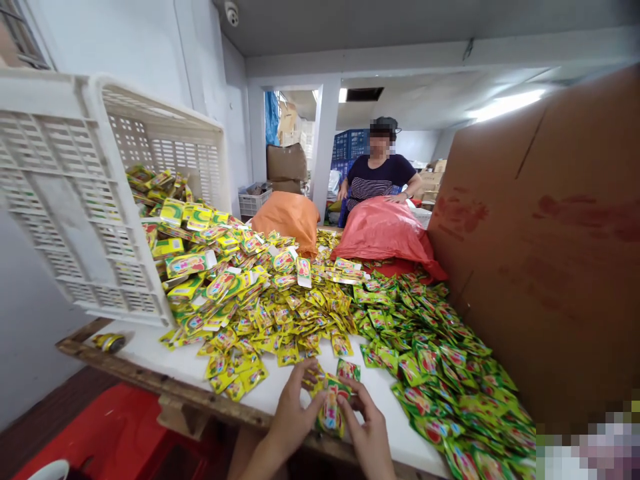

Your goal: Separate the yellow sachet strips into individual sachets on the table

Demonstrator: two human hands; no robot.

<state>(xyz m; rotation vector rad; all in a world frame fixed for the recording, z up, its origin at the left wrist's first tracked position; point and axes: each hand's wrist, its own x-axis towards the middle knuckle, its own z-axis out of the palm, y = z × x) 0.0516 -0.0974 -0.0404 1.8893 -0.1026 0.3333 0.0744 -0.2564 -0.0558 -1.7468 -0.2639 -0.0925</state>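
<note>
Just above the table's near edge, a small yellow-green printed carton [331, 412] stands roughly upright between my hands. My left hand [295, 402] is closed, its thumb on the carton's left side and its fingers behind a yellow sachet. My right hand [367, 420] pinches a green sachet [342, 388] at the carton's upper right. Whether either sachet is partly inside the carton, I cannot tell. Another green sachet [349, 369] lies just beyond my fingers. Ahead is a heap of yellow sachets [290, 320]; to the right spreads a pile of green sachets [430, 360].
A white plastic crate [85, 200] lies tipped on the left, spilling flat cartons [200, 247]. A tall cardboard box [540, 253] walls the right side. Orange [287, 217] and red sacks [385, 230] lie at the back, with a person [380, 170] behind. A red stool [100, 433] stands below left.
</note>
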